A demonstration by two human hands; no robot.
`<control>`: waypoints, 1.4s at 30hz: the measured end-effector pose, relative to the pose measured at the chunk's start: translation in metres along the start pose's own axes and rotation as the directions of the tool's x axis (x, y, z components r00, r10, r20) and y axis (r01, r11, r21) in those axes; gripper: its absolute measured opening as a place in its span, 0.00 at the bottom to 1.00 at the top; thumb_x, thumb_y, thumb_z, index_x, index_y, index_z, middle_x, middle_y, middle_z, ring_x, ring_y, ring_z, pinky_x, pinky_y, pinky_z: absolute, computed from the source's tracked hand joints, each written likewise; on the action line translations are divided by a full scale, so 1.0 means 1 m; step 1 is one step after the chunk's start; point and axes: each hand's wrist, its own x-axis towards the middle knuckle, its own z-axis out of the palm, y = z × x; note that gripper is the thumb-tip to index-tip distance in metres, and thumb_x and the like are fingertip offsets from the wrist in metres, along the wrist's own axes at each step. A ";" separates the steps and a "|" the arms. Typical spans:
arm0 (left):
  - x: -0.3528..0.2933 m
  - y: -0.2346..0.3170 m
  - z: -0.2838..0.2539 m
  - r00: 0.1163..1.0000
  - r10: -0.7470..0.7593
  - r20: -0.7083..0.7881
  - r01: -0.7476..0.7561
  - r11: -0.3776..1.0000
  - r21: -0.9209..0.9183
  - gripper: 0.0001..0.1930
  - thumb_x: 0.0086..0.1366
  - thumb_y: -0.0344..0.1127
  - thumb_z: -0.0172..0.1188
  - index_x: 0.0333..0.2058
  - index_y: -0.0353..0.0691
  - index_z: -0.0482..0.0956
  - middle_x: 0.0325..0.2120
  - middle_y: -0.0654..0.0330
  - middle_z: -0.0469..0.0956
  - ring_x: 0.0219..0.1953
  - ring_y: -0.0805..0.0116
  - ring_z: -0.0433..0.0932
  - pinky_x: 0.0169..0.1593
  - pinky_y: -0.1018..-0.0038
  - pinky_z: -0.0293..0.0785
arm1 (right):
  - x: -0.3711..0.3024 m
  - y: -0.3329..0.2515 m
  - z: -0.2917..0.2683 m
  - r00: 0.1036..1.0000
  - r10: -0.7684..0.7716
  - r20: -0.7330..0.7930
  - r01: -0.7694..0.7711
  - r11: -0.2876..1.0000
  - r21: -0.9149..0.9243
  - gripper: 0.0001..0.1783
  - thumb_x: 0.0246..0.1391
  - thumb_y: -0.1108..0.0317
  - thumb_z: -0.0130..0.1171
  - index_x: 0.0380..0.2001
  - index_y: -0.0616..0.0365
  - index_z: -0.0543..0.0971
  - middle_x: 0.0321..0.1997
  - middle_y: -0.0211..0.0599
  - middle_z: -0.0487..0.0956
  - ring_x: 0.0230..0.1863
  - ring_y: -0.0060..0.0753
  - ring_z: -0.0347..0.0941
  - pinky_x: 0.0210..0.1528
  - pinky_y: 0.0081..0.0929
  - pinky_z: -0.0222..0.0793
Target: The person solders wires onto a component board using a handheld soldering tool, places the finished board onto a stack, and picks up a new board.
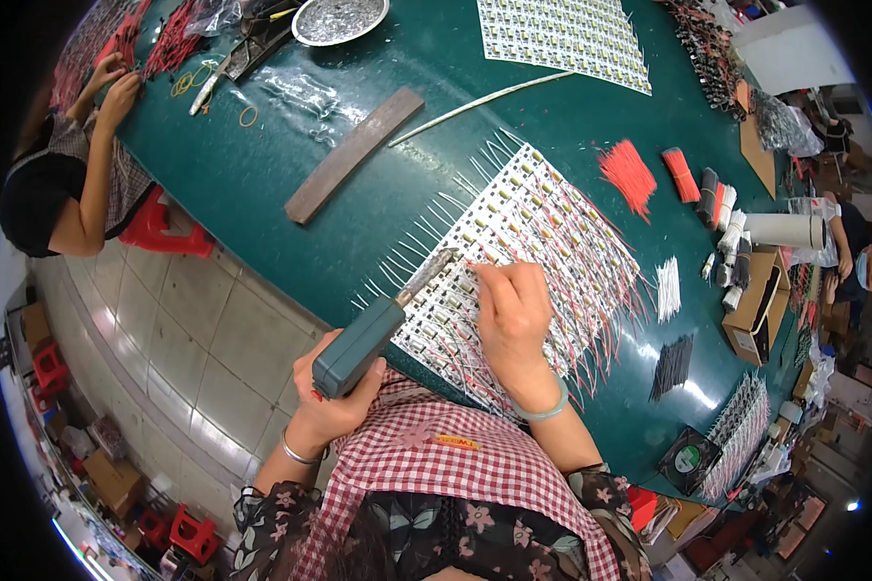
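My left hand is wrapped round the green body of a soldering gun. Its long metal tip points up and right, over a white panel of small circuit boards. Just right of that tip, my right hand is closed in a pinch above the panel, with a bit of thin red wire showing at the fingertips. Many red and white wires hang off the panel's right side, and white wires stick out along its upper left edge.
Cut red wires, white wires and black wires lie to the right. A brown bar rests beyond the panel, near another board panel. A small fan stands lower right. At far left, a co-worker's hands handle red wires.
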 end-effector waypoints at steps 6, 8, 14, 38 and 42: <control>-0.018 -0.002 -0.008 0.994 -0.079 -0.081 0.074 0.995 -0.067 0.13 0.54 0.23 0.68 0.39 0.28 0.80 0.30 0.56 0.81 0.28 0.70 0.79 0.32 0.77 0.73 | 0.004 -0.016 -0.018 0.990 -0.046 -0.135 0.055 0.997 0.063 0.13 0.43 0.84 0.66 0.36 0.62 0.82 0.27 0.35 0.73 0.29 0.38 0.70 0.29 0.32 0.64; -0.022 -0.002 -0.010 0.992 -0.107 -0.062 0.103 0.993 -0.058 0.12 0.54 0.23 0.68 0.38 0.29 0.81 0.30 0.56 0.81 0.28 0.70 0.79 0.33 0.76 0.74 | 0.000 -0.016 -0.012 0.997 -0.026 -0.067 0.032 0.996 0.084 0.13 0.43 0.84 0.66 0.35 0.62 0.82 0.26 0.35 0.72 0.29 0.37 0.70 0.28 0.32 0.64; -0.019 0.002 -0.009 0.998 -0.057 -0.013 0.057 0.998 -0.010 0.12 0.53 0.23 0.67 0.37 0.30 0.80 0.29 0.56 0.80 0.27 0.68 0.78 0.31 0.76 0.73 | -0.014 -0.012 0.004 0.999 0.010 0.039 -0.014 0.996 0.085 0.12 0.44 0.81 0.66 0.34 0.60 0.81 0.26 0.35 0.70 0.29 0.37 0.68 0.30 0.33 0.63; -0.014 -0.003 -0.005 0.999 -0.023 0.038 0.023 1.000 0.009 0.08 0.53 0.24 0.67 0.33 0.31 0.79 0.26 0.55 0.77 0.23 0.68 0.75 0.28 0.76 0.70 | -0.014 -0.015 0.010 0.997 -0.024 0.070 0.026 0.999 -0.026 0.12 0.46 0.80 0.64 0.37 0.59 0.80 0.27 0.34 0.67 0.30 0.37 0.67 0.33 0.34 0.62; -0.022 0.003 -0.010 0.999 -0.051 0.004 0.051 0.998 0.046 0.09 0.53 0.23 0.67 0.34 0.31 0.80 0.26 0.56 0.77 0.23 0.69 0.75 0.27 0.76 0.71 | -0.014 -0.015 0.009 0.997 -0.032 0.065 0.035 0.999 -0.035 0.13 0.45 0.80 0.64 0.37 0.60 0.80 0.26 0.34 0.67 0.30 0.37 0.67 0.33 0.33 0.63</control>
